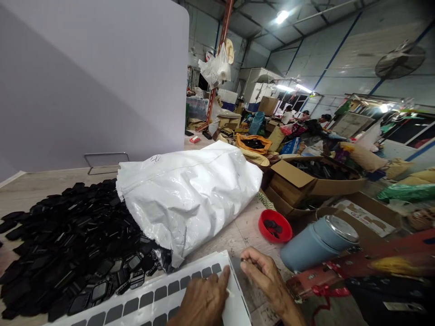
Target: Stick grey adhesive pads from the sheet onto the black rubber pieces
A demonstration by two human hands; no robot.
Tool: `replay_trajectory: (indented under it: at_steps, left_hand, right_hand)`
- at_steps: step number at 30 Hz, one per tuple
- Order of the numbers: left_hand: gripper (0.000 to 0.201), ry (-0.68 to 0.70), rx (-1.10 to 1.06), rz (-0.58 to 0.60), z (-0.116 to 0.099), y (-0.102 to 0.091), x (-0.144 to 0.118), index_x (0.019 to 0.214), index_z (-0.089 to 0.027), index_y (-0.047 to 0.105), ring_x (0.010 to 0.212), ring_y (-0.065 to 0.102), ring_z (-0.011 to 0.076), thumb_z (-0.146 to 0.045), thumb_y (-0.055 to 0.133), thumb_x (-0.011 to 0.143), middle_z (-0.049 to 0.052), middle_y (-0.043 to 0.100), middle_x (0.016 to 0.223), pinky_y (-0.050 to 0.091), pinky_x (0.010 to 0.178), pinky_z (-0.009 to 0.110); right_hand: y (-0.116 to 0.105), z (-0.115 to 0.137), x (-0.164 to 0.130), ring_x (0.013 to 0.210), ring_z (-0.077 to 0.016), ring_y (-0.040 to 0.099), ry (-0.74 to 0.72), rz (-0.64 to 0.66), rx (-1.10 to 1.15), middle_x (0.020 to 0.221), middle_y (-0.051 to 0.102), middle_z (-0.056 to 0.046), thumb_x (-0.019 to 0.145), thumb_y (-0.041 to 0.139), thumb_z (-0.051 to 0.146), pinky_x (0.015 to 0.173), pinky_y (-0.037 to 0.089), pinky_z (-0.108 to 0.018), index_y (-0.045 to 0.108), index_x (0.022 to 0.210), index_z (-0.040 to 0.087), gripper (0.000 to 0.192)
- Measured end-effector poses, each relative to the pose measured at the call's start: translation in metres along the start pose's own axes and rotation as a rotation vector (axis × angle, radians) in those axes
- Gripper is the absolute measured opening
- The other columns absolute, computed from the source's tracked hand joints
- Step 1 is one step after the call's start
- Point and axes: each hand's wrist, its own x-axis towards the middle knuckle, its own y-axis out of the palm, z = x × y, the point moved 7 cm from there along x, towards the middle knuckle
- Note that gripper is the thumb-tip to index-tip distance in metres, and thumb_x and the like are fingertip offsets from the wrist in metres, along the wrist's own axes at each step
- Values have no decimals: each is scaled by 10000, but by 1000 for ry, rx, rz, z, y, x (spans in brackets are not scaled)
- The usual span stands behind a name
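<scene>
A white sheet [234,290] with rows of dark grey rounded squares lies at the front of the table. My left hand [204,296] rests on it, index finger stretched toward its far right corner and the other fingers partly hidden. Just right of the sheet, my right hand [267,276] is closed in a pinch. A tiny dark piece [242,260] shows at its fingertips, too small to name. To the left spreads a heap of black plastic watch-like cases [74,235], some with open frames. A large white plastic sack [193,185] lies on its side against the heap.
A red bowl [285,228] with dark pieces stands right of the sack, near a blue-grey flask [311,246]. Beyond the table edge is an open cardboard box [326,186] of black parts. A pale panel [95,81] rises behind; people sit in the distance.
</scene>
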Motion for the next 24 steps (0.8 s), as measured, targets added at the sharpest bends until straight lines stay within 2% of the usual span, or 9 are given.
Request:
replay_trajectory:
  at_steps: [2, 4, 8, 11, 15, 16, 20, 22, 24]
  left_hand:
    - [596, -83, -112, 8, 8, -12, 2, 1469, -102, 231, 852, 680, 251, -131, 387, 895, 138, 713, 993, 505, 715, 333]
    - [591, -166, -168, -21, 16, -25, 3, 1461, -70, 234, 892, 672, 247, -172, 398, 902, 139, 714, 984, 492, 755, 327]
    - [448, -213, -191, -16, 22, -40, 7, 1296, -104, 491, 916, 660, 291, -217, 471, 863, 144, 709, 978, 458, 742, 352]
    - [262, -217, -309, -53, 25, -49, 10, 1038, -172, 606, 825, 649, 238, -201, 492, 804, 63, 702, 847, 405, 675, 298]
    - [72, -233, -581, -146, 33, -54, 11, 795, -193, 555, 662, 553, 162, -203, 533, 727, -24, 587, 665, 333, 592, 254]
    - [52, -211, -714, -143, 34, -54, 10, 759, -192, 528, 616, 518, 146, -220, 547, 719, -39, 542, 623, 325, 568, 245]
    - [187, -132, -1225, -40, 38, -57, -9, 697, -188, 480, 516, 380, 86, -301, 630, 700, -76, 415, 563, 293, 507, 204]
    - [236, -159, -1288, -62, 52, -63, -27, 665, -184, 481, 522, 349, 71, -317, 676, 671, -77, 401, 567, 281, 511, 187]
    - [273, -212, -1287, -141, 71, -67, -48, 635, -183, 466, 524, 332, 57, -326, 699, 643, -84, 386, 561, 270, 519, 167]
  right_hand:
    - [0, -20, -8, 486, -96, 320, 79, 19, 151, 627, 382, 64, 837, 500, 420, 437, 261, -217, 564, 877, 189, 243]
    - [1, -40, -18, 424, -71, 280, 150, 8, 278, 612, 397, 73, 817, 523, 446, 397, 221, -204, 572, 924, 185, 286]
    - [5, -63, -50, 361, -42, 281, 257, -50, 381, 675, 536, 24, 770, 555, 538, 355, 164, -193, 587, 996, 179, 426]
    - [14, -63, -74, 360, -22, 303, 318, -64, 511, 926, 645, -72, 715, 640, 570, 354, 169, -193, 614, 1062, 197, 510]
    - [22, -52, -90, 380, -19, 292, 307, -114, 638, 1062, 654, -118, 665, 718, 541, 376, 208, -200, 640, 1071, 216, 525]
    - [22, -50, -91, 382, -20, 292, 307, -119, 662, 1052, 658, -119, 666, 724, 531, 380, 213, -201, 645, 1067, 215, 517]
    - [15, -42, -93, 359, -27, 311, 268, -125, 762, 938, 660, -95, 658, 715, 562, 368, 209, -204, 657, 1038, 208, 523]
    - [9, -43, -94, 352, -33, 321, 247, -138, 819, 865, 646, -71, 640, 711, 574, 353, 208, -199, 665, 1010, 206, 524]
    - [7, -47, -96, 353, -38, 313, 253, -143, 843, 767, 619, -36, 633, 706, 553, 343, 204, -188, 666, 1016, 205, 520]
